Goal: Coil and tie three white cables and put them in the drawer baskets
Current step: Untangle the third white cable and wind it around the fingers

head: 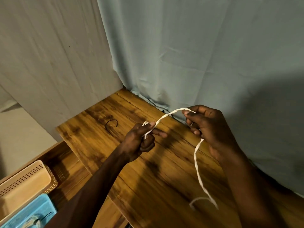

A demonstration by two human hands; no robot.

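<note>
A white cable stretches between both my hands above the wooden table top. My left hand is closed around a folded end of it near the table's middle. My right hand pinches the cable higher up at the right, and the loose tail hangs down from that hand and curls near the table's front. In the open drawer at the lower left sit a beige perforated basket and a blue basket; a coiled whitish cable lies in the blue one.
A black wire tie bent into a C lies on the table to the left of my left hand. Grey-blue cloth hangs behind and along the right of the table. The drawer's wooden rim borders the table's left edge.
</note>
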